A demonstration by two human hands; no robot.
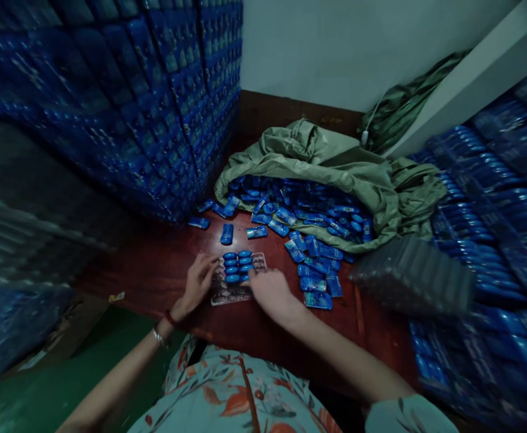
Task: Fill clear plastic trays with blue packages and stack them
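In front of me on the tabletop is a clear plastic tray (231,297) with moulded slots. Several small blue plastic containers (232,279) stand side by side in two rows in its middle. My left hand (199,281) rests at the tray's left edge, fingers stretched toward the containers and apart. From the right, my right hand (273,293) reaches over the tray; its thumb and forefinger close around the end of a blue container at the near end of the right row. The hand itself hides part of that container.
A green sack (317,162) spills loose blue containers (315,264) across the red-brown table (155,258). Tall wrapped stacks of blue packs (155,120) rise at left, with more packs (479,222) at right. Nested clear trays (411,276) lie at the table's right.
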